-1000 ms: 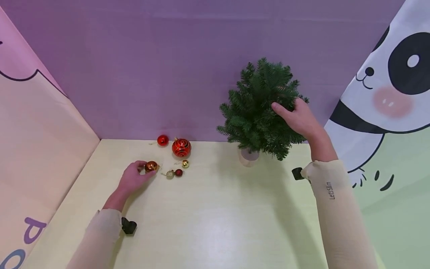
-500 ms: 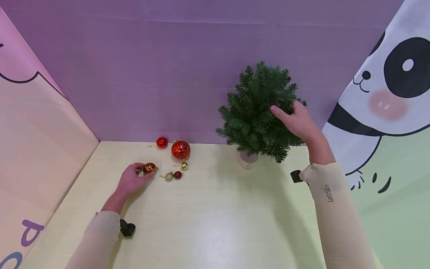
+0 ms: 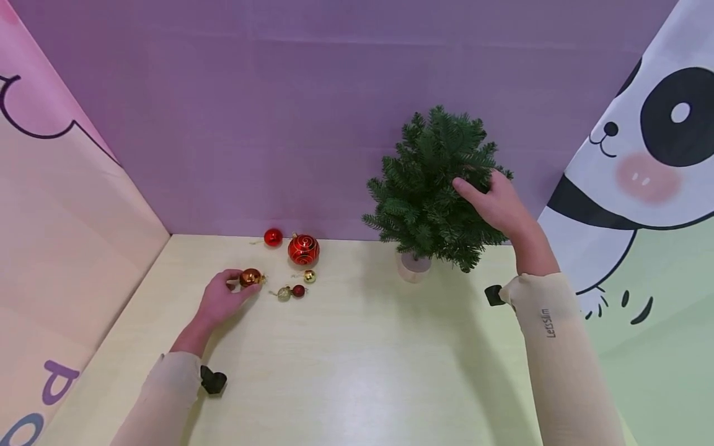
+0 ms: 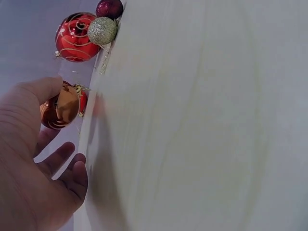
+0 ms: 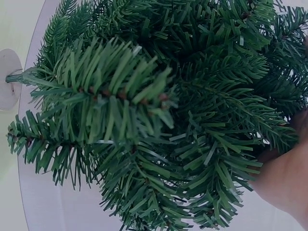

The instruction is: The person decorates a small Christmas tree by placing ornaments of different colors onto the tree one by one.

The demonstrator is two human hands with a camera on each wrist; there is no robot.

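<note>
My left hand pinches a shiny copper-brown ball between thumb and fingers at the left of the table. The left wrist view shows that ball by the thumb, the other fingers loosely bent below. My right hand reaches into the right side of a small green artificial tree, its thumb showing and its fingers hidden among the branches. In the right wrist view, needles cover most of the hand; what the fingers grip is out of sight.
Right of the left hand lie a red ball, a larger patterned red ball, a small gold ball, a glittery ball and a dark red ball. The tree's pale base stands near the purple backdrop.
The head view has shifted slightly. Both hands keep nearly the same places, the left with the copper-brown ball and the right in the tree.
</note>
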